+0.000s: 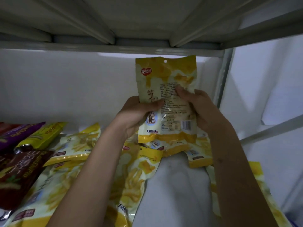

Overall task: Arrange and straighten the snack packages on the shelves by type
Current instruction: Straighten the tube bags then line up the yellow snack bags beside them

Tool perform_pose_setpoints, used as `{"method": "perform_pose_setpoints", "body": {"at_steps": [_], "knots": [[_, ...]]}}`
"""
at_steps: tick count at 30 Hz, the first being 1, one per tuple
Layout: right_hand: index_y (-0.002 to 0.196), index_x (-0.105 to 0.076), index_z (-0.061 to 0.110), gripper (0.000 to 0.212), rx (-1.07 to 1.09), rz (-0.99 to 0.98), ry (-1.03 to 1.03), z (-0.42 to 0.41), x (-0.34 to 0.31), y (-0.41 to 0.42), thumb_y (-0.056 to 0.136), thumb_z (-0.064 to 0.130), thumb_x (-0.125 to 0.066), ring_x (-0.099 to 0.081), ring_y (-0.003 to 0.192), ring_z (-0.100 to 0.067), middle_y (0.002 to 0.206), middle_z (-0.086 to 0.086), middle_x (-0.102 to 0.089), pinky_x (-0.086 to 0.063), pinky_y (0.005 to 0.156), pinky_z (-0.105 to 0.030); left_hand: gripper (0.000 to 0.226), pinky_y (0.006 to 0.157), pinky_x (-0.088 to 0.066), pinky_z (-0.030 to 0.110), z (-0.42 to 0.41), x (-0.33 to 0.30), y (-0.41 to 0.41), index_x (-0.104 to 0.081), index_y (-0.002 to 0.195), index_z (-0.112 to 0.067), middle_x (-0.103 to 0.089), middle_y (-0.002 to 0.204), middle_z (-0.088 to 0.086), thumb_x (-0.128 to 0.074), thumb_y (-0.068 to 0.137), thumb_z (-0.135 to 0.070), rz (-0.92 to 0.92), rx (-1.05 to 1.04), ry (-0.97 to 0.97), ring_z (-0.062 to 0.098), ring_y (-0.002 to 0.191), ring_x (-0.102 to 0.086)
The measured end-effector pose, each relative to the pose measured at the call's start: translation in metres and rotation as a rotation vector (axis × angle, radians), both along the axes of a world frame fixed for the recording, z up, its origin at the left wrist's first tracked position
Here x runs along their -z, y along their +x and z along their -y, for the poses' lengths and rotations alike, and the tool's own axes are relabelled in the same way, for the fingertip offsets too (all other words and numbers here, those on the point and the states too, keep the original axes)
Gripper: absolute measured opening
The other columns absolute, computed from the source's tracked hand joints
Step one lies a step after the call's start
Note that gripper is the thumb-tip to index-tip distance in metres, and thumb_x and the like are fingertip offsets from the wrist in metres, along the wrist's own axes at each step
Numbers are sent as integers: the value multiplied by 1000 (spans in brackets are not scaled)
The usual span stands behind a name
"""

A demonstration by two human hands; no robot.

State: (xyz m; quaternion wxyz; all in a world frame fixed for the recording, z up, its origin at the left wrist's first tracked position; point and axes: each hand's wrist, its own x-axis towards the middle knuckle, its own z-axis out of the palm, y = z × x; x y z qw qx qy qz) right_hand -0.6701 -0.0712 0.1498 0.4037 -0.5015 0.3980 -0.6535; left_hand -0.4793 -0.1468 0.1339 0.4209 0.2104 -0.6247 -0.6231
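Both my hands hold yellow-and-white snack packages upright above the shelf, seemingly two overlapped: one shows its front, the other its printed back. My left hand grips them from the left with the thumb across the front. My right hand grips them from the right, its thumb pressed on the text panel. Below them, several more yellow packages lie scattered flat on the white shelf.
At the left lie a dark red-brown package, a purple package and a yellow-green package. The underside of the upper shelf runs close overhead. A metal upright stands at the right.
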Motion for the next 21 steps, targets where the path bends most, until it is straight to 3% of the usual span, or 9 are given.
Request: {"method": "perform_pose_setpoints", "body": {"at_steps": [5, 9, 13, 18, 21], "knots": [[116, -74, 5, 44, -2, -200, 46, -2, 2, -2, 76, 21, -81, -76, 109, -27, 116, -10, -79, -60, 96, -44, 39, 91, -62, 41, 8, -4, 6, -71, 119, 2, -78, 115, 17, -78, 82, -3, 6, -43, -12, 34, 108, -75], [118, -73, 0, 45, 25, -147, 57, 1, 5, -4, 77, 17, -82, -76, 107, -29, 115, -13, -78, -62, 93, -44, 52, 95, -61, 45, 12, 1, 2, -67, 125, 4, -75, 120, 19, -78, 77, -13, 5, 36, 5, 35, 111, -74], [114, -74, 0, 41, 16, -114, 85, 0, 7, -7, 78, 18, -82, -78, 103, -31, 111, -15, -79, -64, 86, -40, 51, 101, -59, 46, 17, 5, 3, -69, 123, 3, -75, 121, 19, -77, 77, -18, 46, 50, 9, 35, 115, -72], [124, -71, 4, 51, -43, -194, 92, 3, 7, -3, 77, 20, -82, -76, 110, -29, 118, -11, -78, -62, 95, -44, 50, 114, -39, 69, 22, 6, 8, -82, 104, -8, -78, 112, 20, -98, 63, -31, 67, -93, -64, 45, 114, -70], [122, -71, 2, 48, -31, -193, 94, 6, 10, -4, 77, 11, -81, -76, 109, -29, 118, -12, -78, -61, 95, -45, 48, 99, -59, 53, 16, 5, 8, -77, 111, -4, -79, 111, 16, -90, 68, -22, 29, -81, -55, 40, 106, -75]]}}
